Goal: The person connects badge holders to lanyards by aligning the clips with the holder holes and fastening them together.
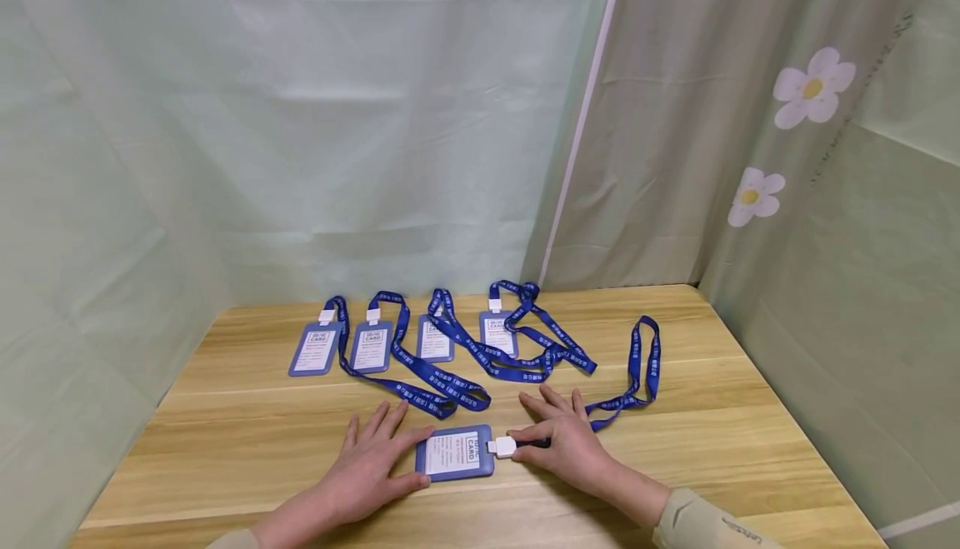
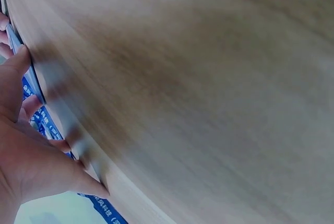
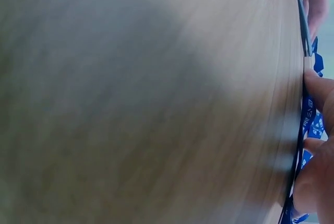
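A blue badge holder [image 1: 453,452] with a white card lies sideways on the wooden table, its clip end to the right. My left hand [image 1: 371,466] holds its left end, thumb at the near corner and index finger at the far one; the other fingers spread on the table. In the left wrist view, the holder [image 2: 34,80] shows edge-on beside the thumb. With thumb and index finger, my right hand [image 1: 570,447] pinches the white clip [image 1: 506,447] where the strap joins. The blue lanyard [image 1: 651,366] runs out beyond that hand and loops to the far right.
Several more badges stand in a row at the back, among them the leftmost badge [image 1: 316,349] and the rightmost badge [image 1: 498,335]. Their blue straps [image 1: 442,382] trail rightward toward the hands. Pale curtains [image 1: 375,132] hang behind the wooden table [image 1: 247,416].
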`<state>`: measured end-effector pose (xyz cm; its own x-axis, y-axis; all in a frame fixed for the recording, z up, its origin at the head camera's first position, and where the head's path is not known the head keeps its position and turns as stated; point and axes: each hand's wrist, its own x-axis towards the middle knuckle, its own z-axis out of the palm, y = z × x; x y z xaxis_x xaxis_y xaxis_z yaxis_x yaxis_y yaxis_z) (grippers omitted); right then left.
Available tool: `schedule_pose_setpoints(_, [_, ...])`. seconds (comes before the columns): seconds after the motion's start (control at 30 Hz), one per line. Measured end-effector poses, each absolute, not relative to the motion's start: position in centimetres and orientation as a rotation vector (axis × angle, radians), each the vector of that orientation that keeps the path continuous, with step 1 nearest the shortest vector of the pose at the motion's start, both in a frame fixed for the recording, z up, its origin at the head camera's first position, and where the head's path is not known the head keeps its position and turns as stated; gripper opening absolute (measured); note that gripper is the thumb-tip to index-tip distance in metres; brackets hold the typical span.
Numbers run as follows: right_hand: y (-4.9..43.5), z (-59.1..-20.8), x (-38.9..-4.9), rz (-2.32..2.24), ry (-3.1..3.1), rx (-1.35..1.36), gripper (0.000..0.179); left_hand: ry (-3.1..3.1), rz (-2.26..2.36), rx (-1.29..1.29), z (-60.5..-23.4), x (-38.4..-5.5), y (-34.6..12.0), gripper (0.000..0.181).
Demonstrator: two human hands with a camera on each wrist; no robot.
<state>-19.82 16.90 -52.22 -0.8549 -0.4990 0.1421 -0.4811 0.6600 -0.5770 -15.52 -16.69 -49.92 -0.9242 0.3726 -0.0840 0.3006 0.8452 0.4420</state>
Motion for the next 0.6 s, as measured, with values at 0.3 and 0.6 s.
schedule_pose_setpoints(0.3, [16.76,-52.05,-19.68,-0.99,2.834,-0.833,0.029,2.839,0.65,0.517,-49.73,-15.5,-16.69,0.067])
schedule_pose_setpoints(0.6, [16.64,-52.0,-19.59,-0.995,2.827,-0.82,0.029,2.839,0.659,0.518,-49.58,-15.5,-16.59,0.066])
